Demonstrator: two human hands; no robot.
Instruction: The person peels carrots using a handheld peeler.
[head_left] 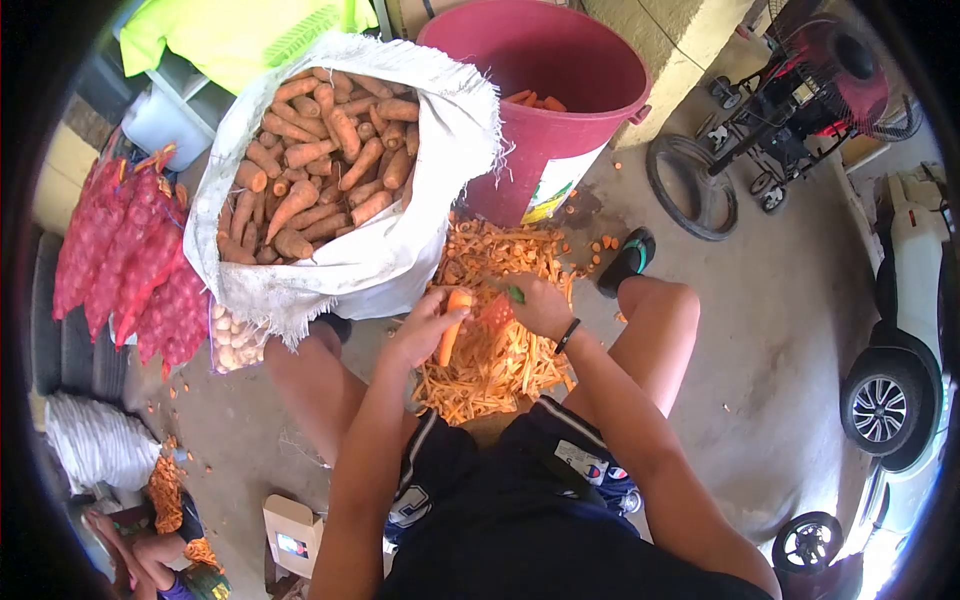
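My left hand (420,332) is closed around a peeled, bright orange carrot (453,328), which stands nearly upright with its top end pointing away from me. Close by on the right, my right hand (541,306) is closed on what looks like a peeler (516,294); only a small green part shows between the fingers. A blurred reddish-orange patch lies between the hands, and I cannot make out what it is. Below both hands spreads a heap of carrot peelings (500,380). A white woven sack (390,265) full of unpeeled carrots (320,150) stands beyond my left hand.
A dark red tub (500,165) with some carrots inside stands ahead. Red net bags (120,250) of onion-like bulbs lie at left. Another person (150,560) sits at lower left beside peelings. A wheel (692,188) and a car (910,350) are at right.
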